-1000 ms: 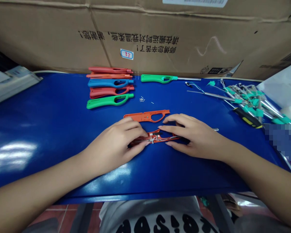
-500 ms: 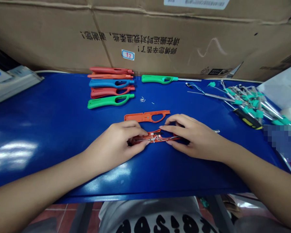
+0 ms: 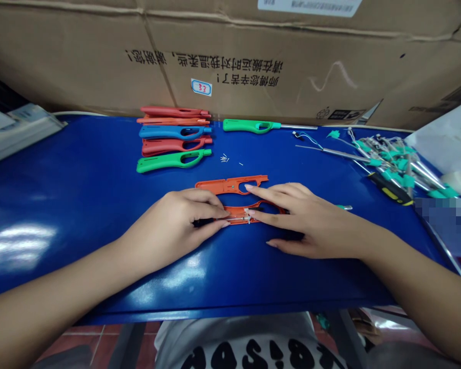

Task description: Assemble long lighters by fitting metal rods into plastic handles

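Observation:
An orange lighter casing half [image 3: 238, 209] lies on the blue table, with a clear part, a small white piece and some dark parts inside. My left hand [image 3: 184, 215] pinches its left end between thumb and fingers. Over the right part of the casing, my right hand [image 3: 315, 223] has its fingers spread. One fingertip touches the white piece, and the thumb is apart from the casing. Just behind lies the other orange casing half [image 3: 215, 186], its inside facing up; my right index fingertip reaches over its loop. A metal tube end [image 3: 346, 207] shows beyond my right hand.
Several coloured lighter handles [image 3: 172, 163] lie stacked at the back left. A green lighter [image 3: 246, 125] with a metal tube is beside them. Small white pins [image 3: 224, 159] lie between. At right are wired metal tubes [image 3: 403, 164] and a screwdriver [image 3: 392, 189]. A cardboard box [image 3: 100, 77] stands behind.
My right hand has loosened from the casing and its fingers have spread, the index finger going up to the rear half. My left hand and the casing have shifted slightly left.

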Available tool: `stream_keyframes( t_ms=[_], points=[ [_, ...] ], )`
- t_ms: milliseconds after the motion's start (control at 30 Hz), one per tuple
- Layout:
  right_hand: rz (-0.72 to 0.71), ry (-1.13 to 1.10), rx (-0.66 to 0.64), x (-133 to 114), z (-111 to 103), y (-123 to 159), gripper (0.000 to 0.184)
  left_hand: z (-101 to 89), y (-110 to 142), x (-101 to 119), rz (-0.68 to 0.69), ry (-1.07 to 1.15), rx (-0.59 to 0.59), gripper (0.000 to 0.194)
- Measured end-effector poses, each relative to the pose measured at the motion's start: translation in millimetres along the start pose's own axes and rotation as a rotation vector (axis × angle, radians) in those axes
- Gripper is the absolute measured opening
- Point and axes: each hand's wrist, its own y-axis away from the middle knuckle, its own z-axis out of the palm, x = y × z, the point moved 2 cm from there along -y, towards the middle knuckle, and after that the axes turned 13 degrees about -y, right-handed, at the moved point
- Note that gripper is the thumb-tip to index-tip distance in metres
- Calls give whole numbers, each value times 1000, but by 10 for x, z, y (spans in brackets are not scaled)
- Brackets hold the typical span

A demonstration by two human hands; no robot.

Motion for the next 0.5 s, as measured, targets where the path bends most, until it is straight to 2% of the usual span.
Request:
stream_keyframes(
  t_ms=[267,500],
  points=[
    [13,128,-32,-79,-22,-20,49,18,10,-9,-16,-64,-15,15],
    [-2,153,-40,-75,-3,-30,49,-7,-13,6,-39,-76,-50,17]
  ],
)
